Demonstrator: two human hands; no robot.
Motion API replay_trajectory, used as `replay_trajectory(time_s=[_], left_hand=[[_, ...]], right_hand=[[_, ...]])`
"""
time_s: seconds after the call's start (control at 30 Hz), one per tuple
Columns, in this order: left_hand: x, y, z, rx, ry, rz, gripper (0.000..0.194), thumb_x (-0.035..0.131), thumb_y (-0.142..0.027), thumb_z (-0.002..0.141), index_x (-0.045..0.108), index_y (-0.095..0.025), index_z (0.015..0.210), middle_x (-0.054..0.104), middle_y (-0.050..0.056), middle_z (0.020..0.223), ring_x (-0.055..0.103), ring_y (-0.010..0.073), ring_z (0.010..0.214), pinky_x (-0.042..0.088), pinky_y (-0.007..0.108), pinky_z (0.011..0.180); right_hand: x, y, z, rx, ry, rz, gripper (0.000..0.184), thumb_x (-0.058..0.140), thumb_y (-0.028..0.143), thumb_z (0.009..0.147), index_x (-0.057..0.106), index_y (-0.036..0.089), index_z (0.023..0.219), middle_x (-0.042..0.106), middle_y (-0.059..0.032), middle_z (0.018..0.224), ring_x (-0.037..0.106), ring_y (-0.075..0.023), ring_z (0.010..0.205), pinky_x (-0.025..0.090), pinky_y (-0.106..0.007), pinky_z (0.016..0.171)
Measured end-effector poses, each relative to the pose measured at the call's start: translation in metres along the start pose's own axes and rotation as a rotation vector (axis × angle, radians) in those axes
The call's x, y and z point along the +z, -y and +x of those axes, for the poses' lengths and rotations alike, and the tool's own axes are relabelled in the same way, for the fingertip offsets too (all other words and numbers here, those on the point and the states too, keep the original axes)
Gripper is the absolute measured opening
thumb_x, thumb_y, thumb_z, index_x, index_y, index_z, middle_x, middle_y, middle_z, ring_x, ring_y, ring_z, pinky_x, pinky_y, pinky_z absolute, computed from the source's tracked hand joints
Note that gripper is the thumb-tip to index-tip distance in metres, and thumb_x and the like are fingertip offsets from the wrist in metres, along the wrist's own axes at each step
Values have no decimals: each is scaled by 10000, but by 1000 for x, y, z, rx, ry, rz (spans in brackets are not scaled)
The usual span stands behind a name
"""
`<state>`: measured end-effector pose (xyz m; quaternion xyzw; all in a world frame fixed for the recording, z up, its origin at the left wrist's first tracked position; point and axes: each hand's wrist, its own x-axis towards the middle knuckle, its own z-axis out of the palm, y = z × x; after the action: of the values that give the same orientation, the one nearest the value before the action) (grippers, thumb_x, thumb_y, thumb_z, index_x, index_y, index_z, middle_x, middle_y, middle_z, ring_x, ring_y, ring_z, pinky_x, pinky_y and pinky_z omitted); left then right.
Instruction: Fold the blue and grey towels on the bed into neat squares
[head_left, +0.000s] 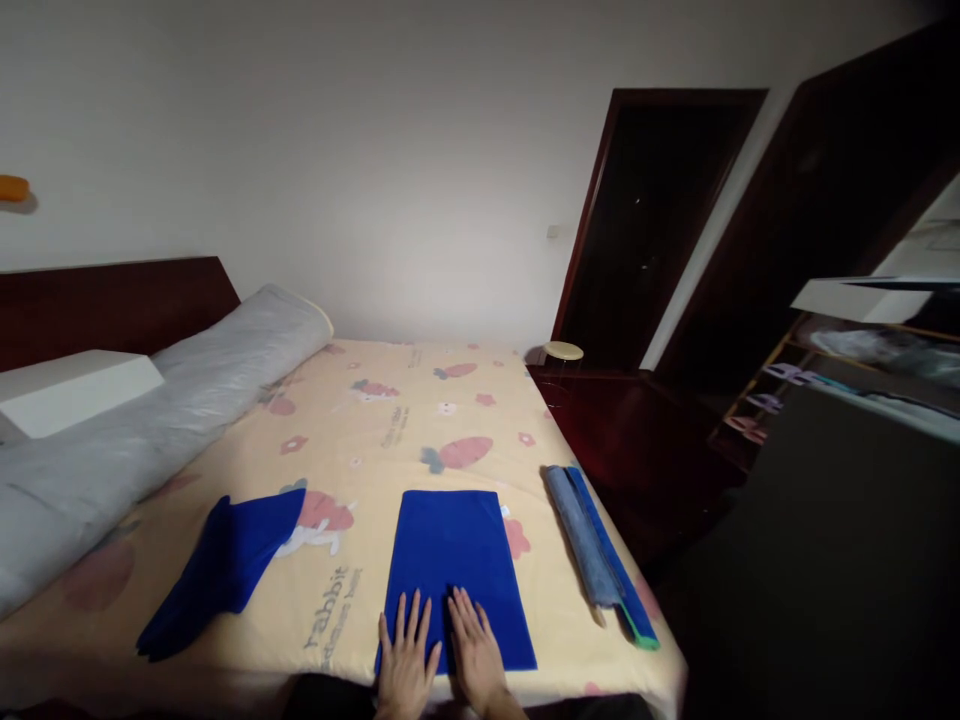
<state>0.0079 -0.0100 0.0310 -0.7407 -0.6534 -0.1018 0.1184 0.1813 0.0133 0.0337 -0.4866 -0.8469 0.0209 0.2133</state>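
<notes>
A blue cloth point(457, 540) lies flat as a rectangle on the bed's printed sheet point(375, 410), close to the near edge. Resting palm down at its lower left is my left hand point(406, 645), fingers spread. My right hand point(474, 635) lies on the cloth beside it, fingers stretched out and fairly close together. Neither hand grips anything. To the left, a second blue cloth point(225, 570) is crumpled on the sheet. Toward the bed's right edge are a rolled or folded grey-blue cloth point(581, 535) and a narrow blue cloth point(611, 560) with a green end, side by side.
A long grey roll point(247, 340) runs along the bed's left side, with a white box point(82, 390) by it. Past the right edge are a round stool point(563, 351), a dark door point(652, 230), a shelf rack point(780, 375) and a large dark surface point(817, 550).
</notes>
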Motion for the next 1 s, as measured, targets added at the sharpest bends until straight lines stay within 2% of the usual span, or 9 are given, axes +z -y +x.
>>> replay_trajectory(time_s=[0.1, 0.2, 0.33, 0.53, 0.7, 0.9, 1.0], left_hand=[[10, 3, -1, 23, -15, 5, 606, 385, -345, 891, 262, -318, 1484, 364, 36, 1552, 248, 344, 1446, 119, 679, 1131], [21, 6, -2, 56, -72, 14, 626, 399, -344, 879, 246, -332, 1487, 390, 41, 1539, 258, 351, 1440, 136, 691, 1112], [30, 8, -3, 48, -123, 21, 611, 406, -391, 891, 260, -348, 1483, 401, 26, 1535, 218, 348, 1455, 147, 669, 1117], [30, 11, -4, 88, -177, 40, 613, 380, -414, 918, 225, -319, 1503, 393, 27, 1541, 234, 326, 1449, 80, 637, 1139], [23, 11, -3, 74, -112, 14, 609, 363, -422, 933, 192, -318, 1509, 363, 26, 1556, 288, 329, 1427, 135, 621, 1135], [15, 7, -1, 39, -82, -7, 592, 366, -396, 923, 215, -345, 1493, 373, 2, 1549, 268, 336, 1439, 226, 627, 1112], [16, 5, 0, 19, -74, -13, 584, 372, -389, 918, 234, -350, 1484, 377, 1, 1547, 254, 339, 1445, 207, 642, 1118]], right_hand=[[16, 8, 5, -64, 28, 39, 631, 402, 151, 915, 244, 250, 1518, 304, -49, 1536, 365, -238, 1397, 375, -421, 1112], [29, 7, 2, -120, 16, 57, 581, 419, 166, 922, 329, 245, 1491, 393, -44, 1491, 434, -227, 1354, 402, -375, 1088], [34, 1, -4, -158, -56, 12, 562, 461, 231, 932, 350, 230, 1482, 434, -52, 1467, 484, -234, 1315, 418, -351, 1065], [19, -11, -12, -174, -185, -88, 589, 452, 325, 955, 268, 265, 1512, 446, -47, 1466, 526, -239, 1277, 437, -352, 1035], [3, -37, -29, -138, -239, -140, 609, 458, 360, 953, 251, 252, 1516, 479, -56, 1444, 548, -255, 1251, 481, -365, 983], [-20, -87, -64, -74, -144, -138, 507, 461, 390, 950, 416, 302, 1447, 513, -26, 1421, 574, -252, 1223, 521, -362, 960], [-29, -96, -73, -58, -125, -163, 478, 459, 376, 951, 473, 275, 1418, 527, -39, 1410, 572, -246, 1227, 521, -352, 972]])
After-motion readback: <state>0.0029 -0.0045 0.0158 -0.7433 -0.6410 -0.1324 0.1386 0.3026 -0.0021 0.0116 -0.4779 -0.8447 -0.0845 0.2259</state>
